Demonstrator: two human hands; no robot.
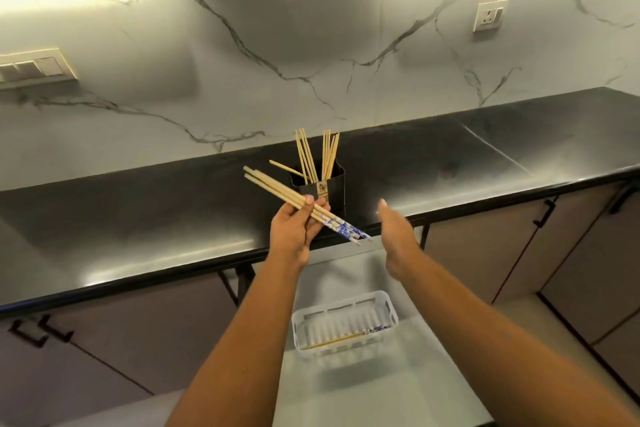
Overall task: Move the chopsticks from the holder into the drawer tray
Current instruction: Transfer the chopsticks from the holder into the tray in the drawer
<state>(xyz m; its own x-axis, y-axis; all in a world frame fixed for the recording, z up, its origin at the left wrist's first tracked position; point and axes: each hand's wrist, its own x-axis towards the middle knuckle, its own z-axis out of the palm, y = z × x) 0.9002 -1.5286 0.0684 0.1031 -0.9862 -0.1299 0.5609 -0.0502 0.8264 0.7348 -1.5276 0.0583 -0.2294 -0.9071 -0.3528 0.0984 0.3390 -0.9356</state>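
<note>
Your left hand (294, 232) is clamped on a bundle of pale wooden chopsticks (277, 192) near the black square holder (320, 189) on the dark counter (138, 218). Right hand (394, 236) spread, empty. White slatted plastic tray (301, 321) in the open drawer (381, 385) holds a few chopsticks.

Chopsticks (298, 201) in left hand (294, 232) (tilted)

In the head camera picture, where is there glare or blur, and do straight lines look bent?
Head view: light strips under the cabinets glare on the marble wall, pale reflections lie on the black counter, the right hand is slightly motion-blurred, the left hand holding chopsticks looks sharper, and the counter edge bows from wide-angle distortion.
</note>
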